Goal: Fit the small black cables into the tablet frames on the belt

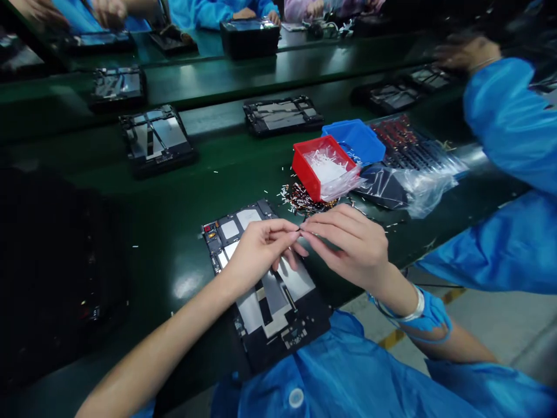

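Two pinches | left hand [256, 251] and right hand [353, 244] grasp tiny part [299, 230] together | over open tablet [282, 325] | markings illegible

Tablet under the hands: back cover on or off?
Off. The tablet lies with its insides bare: grey plates and a circuit board show. Left hand and right hand pinch a tiny part above it.

Red bin [310, 168], blue bin [354, 139], dark green table [183, 191], blue sleeve [507, 116], black-and-silver panel [270, 302].
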Demonstrator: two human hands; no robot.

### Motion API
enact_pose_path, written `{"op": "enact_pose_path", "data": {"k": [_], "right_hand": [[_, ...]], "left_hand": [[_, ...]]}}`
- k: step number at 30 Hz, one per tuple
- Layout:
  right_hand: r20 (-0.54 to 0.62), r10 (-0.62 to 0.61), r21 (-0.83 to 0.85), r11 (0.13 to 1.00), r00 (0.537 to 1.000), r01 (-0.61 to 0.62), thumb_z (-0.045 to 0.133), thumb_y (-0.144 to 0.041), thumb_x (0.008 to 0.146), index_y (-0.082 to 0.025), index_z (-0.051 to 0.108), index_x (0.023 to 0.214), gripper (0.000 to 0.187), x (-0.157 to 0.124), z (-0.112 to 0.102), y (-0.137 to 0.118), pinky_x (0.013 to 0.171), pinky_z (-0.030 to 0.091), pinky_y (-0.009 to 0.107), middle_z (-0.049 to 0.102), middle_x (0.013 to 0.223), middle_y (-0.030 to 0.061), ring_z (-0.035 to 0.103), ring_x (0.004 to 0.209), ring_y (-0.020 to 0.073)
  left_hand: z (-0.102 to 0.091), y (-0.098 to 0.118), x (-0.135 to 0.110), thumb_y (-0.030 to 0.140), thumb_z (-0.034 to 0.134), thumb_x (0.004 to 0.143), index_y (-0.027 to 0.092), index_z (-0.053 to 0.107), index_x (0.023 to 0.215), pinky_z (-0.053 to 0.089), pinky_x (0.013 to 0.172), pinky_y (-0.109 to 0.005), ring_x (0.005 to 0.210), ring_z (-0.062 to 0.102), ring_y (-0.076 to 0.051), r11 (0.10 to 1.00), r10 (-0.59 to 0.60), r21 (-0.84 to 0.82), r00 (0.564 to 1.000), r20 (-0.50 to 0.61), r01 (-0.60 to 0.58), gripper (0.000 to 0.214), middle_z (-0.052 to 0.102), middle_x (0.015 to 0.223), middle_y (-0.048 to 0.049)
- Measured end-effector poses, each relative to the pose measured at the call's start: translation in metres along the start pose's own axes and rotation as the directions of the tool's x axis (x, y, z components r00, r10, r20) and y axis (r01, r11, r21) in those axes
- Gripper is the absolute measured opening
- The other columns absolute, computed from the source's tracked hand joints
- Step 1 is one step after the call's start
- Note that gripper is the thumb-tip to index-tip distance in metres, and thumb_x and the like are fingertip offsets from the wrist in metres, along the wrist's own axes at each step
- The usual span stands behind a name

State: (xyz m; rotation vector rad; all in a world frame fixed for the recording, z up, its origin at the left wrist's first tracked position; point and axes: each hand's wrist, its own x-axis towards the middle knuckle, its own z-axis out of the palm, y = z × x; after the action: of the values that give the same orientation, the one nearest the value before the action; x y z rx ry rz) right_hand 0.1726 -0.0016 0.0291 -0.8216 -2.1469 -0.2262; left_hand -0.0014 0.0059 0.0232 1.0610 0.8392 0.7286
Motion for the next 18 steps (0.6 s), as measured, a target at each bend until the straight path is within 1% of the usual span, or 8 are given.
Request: {"op": "enact_pose_path", "data": {"k": [3, 4, 6, 8, 10, 14, 16, 18], "right_hand": [[0.017, 0.125, 0.058, 0.990, 0.992, -0.126, 0.063, -0.007, 0.082, -0.016, 0.065, 0.082, 0.009, 0.003, 0.005, -0.004, 0.064, 0.054, 0.031, 0.073, 0.076, 0.0064, 0.066, 0.070, 0.0165], [0.024, 0.158, 0.069, 0.985, 0.987, -0.159, 0.062, -0.008, 0.082, -0.017, 0.065, 0.081, 0.009, 0.004, 0.006, -0.004, 0.064, 0.054, 0.031, 0.073, 0.076, 0.0062, 0.066, 0.069, 0.0162], [0.039, 0.205, 0.087, 0.974, 0.978, -0.208, 0.060, -0.009, 0.083, -0.018, 0.066, 0.081, 0.011, 0.005, 0.007, -0.001, 0.064, 0.054, 0.030, 0.074, 0.077, 0.0051, 0.066, 0.069, 0.0154], [0.062, 0.232, 0.098, 0.967, 0.971, -0.237, 0.059, -0.009, 0.083, -0.018, 0.066, 0.079, 0.013, 0.007, 0.007, 0.003, 0.062, 0.053, 0.028, 0.073, 0.076, 0.0039, 0.066, 0.069, 0.0148], [0.105, 0.254, 0.107, 0.958, 0.961, -0.265, 0.059, -0.008, 0.082, -0.018, 0.066, 0.076, 0.014, 0.009, 0.008, 0.006, 0.060, 0.053, 0.027, 0.073, 0.074, 0.0032, 0.066, 0.068, 0.0147], [0.190, 0.283, 0.166, 0.935, 0.940, -0.314, 0.061, -0.012, 0.082, -0.018, 0.068, 0.079, 0.010, 0.011, 0.008, 0.009, 0.061, 0.053, 0.027, 0.073, 0.074, 0.0030, 0.066, 0.069, 0.0146], [0.200, 0.288, 0.178, 0.929, 0.937, -0.323, 0.061, -0.012, 0.083, -0.019, 0.068, 0.078, 0.011, 0.012, 0.008, 0.010, 0.063, 0.053, 0.027, 0.073, 0.074, 0.0020, 0.066, 0.069, 0.0142], [0.166, 0.302, 0.152, 0.933, 0.939, -0.327, 0.060, -0.011, 0.084, -0.020, 0.067, 0.077, 0.013, 0.013, 0.010, 0.011, 0.063, 0.053, 0.028, 0.072, 0.072, 0.0012, 0.066, 0.067, 0.0138]], "left_hand": [[0.000, 0.000, 0.000, 0.018, 0.058, 0.083, 0.013, 0.071, 0.083, 0.037, 0.039, -0.014, 0.046, 0.056, -0.008, 0.983, 0.116, 0.153, 0.989, -0.093, -0.101, 0.015, 0.065, 0.057, -0.0014], [-0.001, 0.000, 0.000, 0.017, 0.057, 0.083, 0.014, 0.073, 0.084, 0.038, 0.040, -0.014, 0.045, 0.054, -0.008, 0.974, 0.142, 0.193, 0.983, -0.120, -0.117, 0.016, 0.064, 0.056, -0.0008], [-0.003, -0.001, 0.002, 0.013, 0.055, 0.083, 0.015, 0.074, 0.089, 0.040, 0.041, -0.015, 0.042, 0.050, -0.007, 0.964, 0.150, 0.242, 0.977, -0.154, -0.110, 0.020, 0.065, 0.058, -0.0006], [-0.005, -0.002, 0.004, 0.010, 0.052, 0.083, 0.015, 0.075, 0.093, 0.041, 0.041, -0.017, 0.040, 0.048, -0.007, 0.963, 0.118, 0.258, 0.981, -0.156, -0.075, 0.026, 0.067, 0.062, -0.0009], [-0.007, -0.002, 0.005, 0.010, 0.050, 0.083, 0.016, 0.075, 0.094, 0.043, 0.041, -0.018, 0.041, 0.050, -0.008, 0.961, 0.102, 0.271, 0.984, -0.146, -0.059, 0.028, 0.068, 0.066, -0.0018], [-0.011, -0.003, 0.007, 0.011, 0.050, 0.083, 0.018, 0.076, 0.093, 0.045, 0.045, -0.020, 0.048, 0.057, -0.010, 0.939, 0.129, 0.336, 0.982, -0.136, -0.077, 0.028, 0.071, 0.071, -0.0031], [-0.012, -0.003, 0.006, 0.011, 0.048, 0.084, 0.018, 0.075, 0.094, 0.046, 0.047, -0.021, 0.051, 0.060, -0.011, 0.927, 0.147, 0.365, 0.981, -0.130, -0.091, 0.030, 0.073, 0.076, -0.0039], [-0.012, -0.004, 0.007, 0.012, 0.048, 0.084, 0.017, 0.073, 0.097, 0.046, 0.046, -0.021, 0.055, 0.063, -0.012, 0.936, 0.129, 0.344, 0.983, -0.132, -0.076, 0.028, 0.074, 0.082, -0.0056]]}}
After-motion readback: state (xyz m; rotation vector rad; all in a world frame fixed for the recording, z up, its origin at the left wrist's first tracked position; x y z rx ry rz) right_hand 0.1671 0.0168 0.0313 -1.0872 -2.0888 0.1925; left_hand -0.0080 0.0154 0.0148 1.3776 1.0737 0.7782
